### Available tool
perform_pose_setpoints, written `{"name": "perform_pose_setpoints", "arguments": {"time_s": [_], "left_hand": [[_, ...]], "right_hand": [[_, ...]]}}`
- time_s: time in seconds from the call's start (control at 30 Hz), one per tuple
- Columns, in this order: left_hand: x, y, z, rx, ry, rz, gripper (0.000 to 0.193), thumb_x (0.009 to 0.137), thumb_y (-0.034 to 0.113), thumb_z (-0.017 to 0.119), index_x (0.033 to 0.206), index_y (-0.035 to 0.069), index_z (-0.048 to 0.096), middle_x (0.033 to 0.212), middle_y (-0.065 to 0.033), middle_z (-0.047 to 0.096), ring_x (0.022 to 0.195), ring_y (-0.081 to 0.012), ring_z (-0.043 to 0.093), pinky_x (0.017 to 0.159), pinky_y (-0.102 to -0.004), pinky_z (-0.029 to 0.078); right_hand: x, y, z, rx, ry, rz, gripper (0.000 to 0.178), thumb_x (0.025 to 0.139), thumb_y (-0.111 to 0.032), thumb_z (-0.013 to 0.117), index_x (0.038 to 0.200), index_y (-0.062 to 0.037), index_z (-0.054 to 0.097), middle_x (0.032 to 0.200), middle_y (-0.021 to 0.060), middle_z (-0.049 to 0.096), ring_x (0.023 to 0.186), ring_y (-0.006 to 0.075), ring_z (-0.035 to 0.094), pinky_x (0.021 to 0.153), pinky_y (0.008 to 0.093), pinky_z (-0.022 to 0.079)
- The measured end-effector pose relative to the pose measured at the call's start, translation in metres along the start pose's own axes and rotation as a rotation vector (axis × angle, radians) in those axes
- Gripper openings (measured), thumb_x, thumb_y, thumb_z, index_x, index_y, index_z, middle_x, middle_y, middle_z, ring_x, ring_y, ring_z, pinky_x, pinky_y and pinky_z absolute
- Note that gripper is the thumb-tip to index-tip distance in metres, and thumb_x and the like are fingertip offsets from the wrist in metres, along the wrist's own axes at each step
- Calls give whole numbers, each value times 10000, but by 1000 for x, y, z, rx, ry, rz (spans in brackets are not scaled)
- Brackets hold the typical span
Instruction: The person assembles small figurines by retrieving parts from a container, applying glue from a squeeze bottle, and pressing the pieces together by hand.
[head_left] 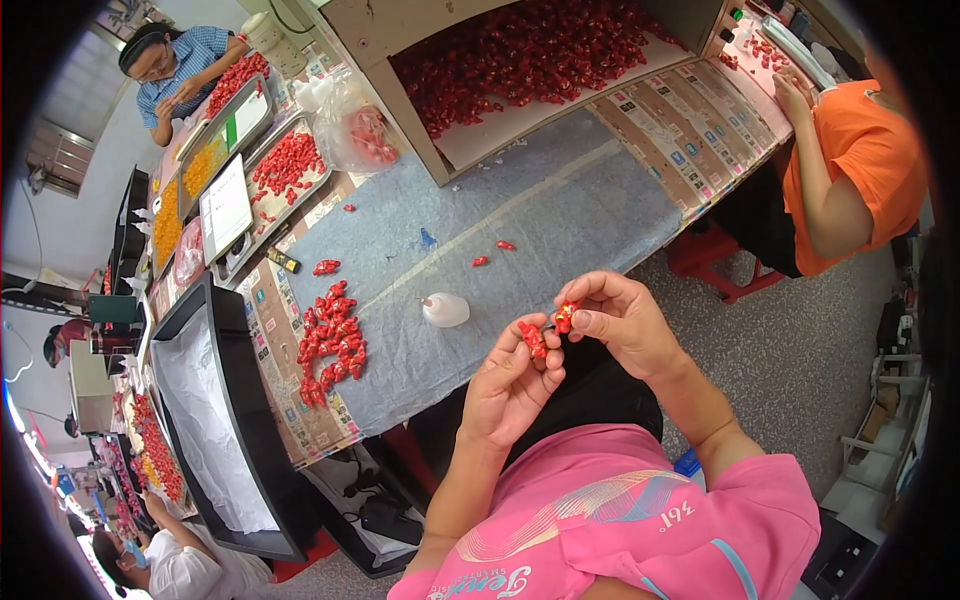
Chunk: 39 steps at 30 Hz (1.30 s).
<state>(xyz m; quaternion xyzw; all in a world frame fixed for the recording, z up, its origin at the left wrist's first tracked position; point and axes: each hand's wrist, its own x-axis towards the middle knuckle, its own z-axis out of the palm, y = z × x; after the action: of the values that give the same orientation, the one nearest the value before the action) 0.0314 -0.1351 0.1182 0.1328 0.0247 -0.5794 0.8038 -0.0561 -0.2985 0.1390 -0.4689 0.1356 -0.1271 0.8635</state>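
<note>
Red figurine (pixel 533 341) in our left hand (pixel 505 390) looks small, glossy and knobbly, with pale marks too fine for us to make out. We pinch it between thumb and fingers, and with our right hand (pixel 628 325) we grip a second figurine (pixel 565 317), also red but with yellow on the side facing us. A small dark bit shows between the two; we cannot tell which it belongs to. Both hands are close together over the near edge of the table (pixel 650 125).

Counting outward, we have two figurines in our hands, one apiece. Just beyond them, two loose red pieces (pixel 480 261) lie apart on one blue cloth (pixel 570 200). Near our left hand, to its upper left, stands one white bottle (pixel 446 310). Farther left we see one heap of red figurines (pixel 332 340), too crowded to count, and past it one black tray (pixel 258 430) with a white lining (pixel 215 420).
</note>
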Motion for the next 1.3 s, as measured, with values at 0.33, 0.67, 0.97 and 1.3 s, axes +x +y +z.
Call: {"name": "perform_pose_setpoints", "arguments": {"time_s": [0.33, 0.67, 0.97, 1.3], "left_hand": [[-4, -3, -1, -16, -21, -14, 317, 904, 125, 564, 1205, 78, 480, 1045, -85, 535, 865, -156, 515, 771, -279, 473], [-9, -3, 1, 35, 6, 27, 258, 868, 88, 618, 1094, 95, 492, 1020, -63, 553, 899, -164, 589, 776, -260, 534], [-12, -3, -1, 80, 24, 46, 265, 854, 75, 633, 1089, 90, 511, 1002, -51, 544, 891, -174, 593, 775, -269, 526], [-15, -3, -5, 79, 22, 67, 284, 849, 64, 637, 1094, 91, 497, 996, -56, 548, 898, -181, 597, 771, -268, 530]], "right_hand": [[-2, 4, 1, 11, -11, 15, 219, 843, -75, 651, 1042, -8, 589, 1002, 69, 627, 895, 129, 608, 749, 250, 506], [-1, 6, 2, 12, -1, 55, 186, 850, -63, 632, 1022, -15, 579, 1021, 88, 617, 891, 144, 608, 727, 256, 509], [-2, 8, 2, 27, -25, 50, 215, 858, -60, 624, 1059, -13, 565, 1052, 99, 619, 924, 160, 625, 739, 258, 520], [-2, 8, 4, 77, 2, 102, 220, 865, -55, 610, 1074, -5, 563, 1010, 87, 622, 928, 157, 620, 737, 257, 515]]}}
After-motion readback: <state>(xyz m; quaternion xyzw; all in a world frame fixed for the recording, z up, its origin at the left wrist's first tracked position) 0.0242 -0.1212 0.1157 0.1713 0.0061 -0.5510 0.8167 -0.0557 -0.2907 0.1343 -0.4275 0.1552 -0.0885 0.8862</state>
